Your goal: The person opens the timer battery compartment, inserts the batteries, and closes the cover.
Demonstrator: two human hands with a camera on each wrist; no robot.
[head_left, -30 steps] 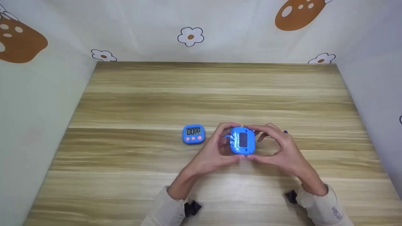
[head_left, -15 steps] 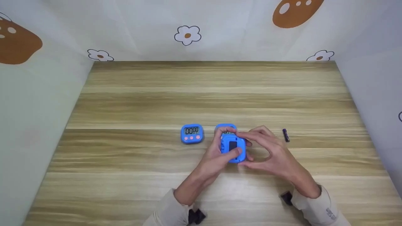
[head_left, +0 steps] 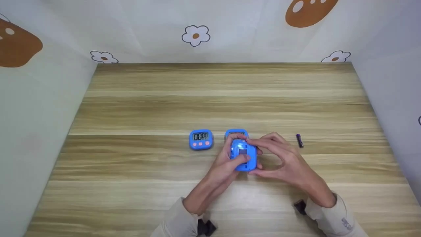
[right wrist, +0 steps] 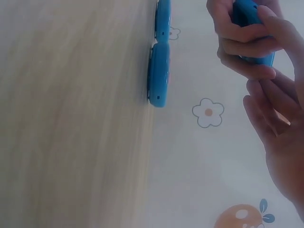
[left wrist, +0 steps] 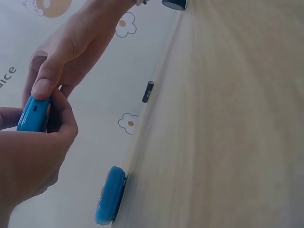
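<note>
A blue digital timer (head_left: 252,154) is held back side up over the table, a dark panel showing in the middle of its back. My left hand (head_left: 224,166) grips it from the left, the thumb lying across the back. On the other side my right hand (head_left: 291,161) pinches the timer's right edge between thumb and forefinger. In the left wrist view the timer (left wrist: 33,114) shows edge-on between both hands. Its front faces down and is hidden. Just behind the left hand lies another blue timer (head_left: 236,132), partly covered by the fingers.
Left of the hands sits a blue timer (head_left: 201,139) with pink buttons, its display reading zeros. A small dark battery (head_left: 299,141) lies to the right on the wooden table (head_left: 164,98). Pale patterned cloth (head_left: 148,29) bounds the back and sides.
Both hands have brought the held timer left and nearer the body, uncovering the battery and part of the timer behind. My left thumb has moved from its lower edge onto its back.
</note>
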